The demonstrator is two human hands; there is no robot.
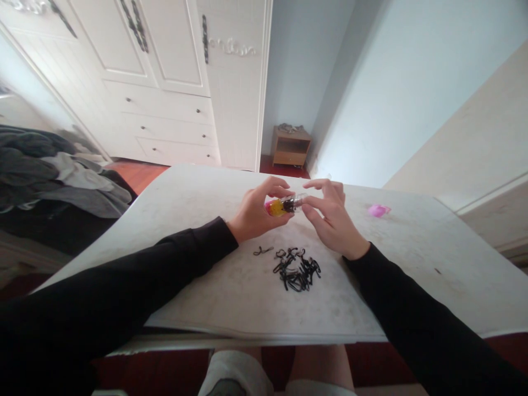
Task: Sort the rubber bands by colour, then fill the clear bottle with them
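My left hand (258, 208) is curled round a small clear container (300, 201), which lies tilted sideways above the table. Pink, yellow and black layers show through its wall; the black part (289, 205) sits towards the clear end. My right hand (328, 212) has its thumb and index finger bent in at that clear end, while its other fingers stay lifted. Whatever is between those fingertips is too small to make out. Below both hands lies a loose pile of thin black rubber bands (297, 269). A single black band (263, 251) lies left of the pile.
The white table (198, 297) has a crumpled-looking pink object (378, 210) on its right side. A small dark speck (438, 270) lies nearer the right edge. Beyond stand a white wardrobe (173, 115) and a wooden nightstand (291, 146). Clothes (37, 170) are heaped at left.
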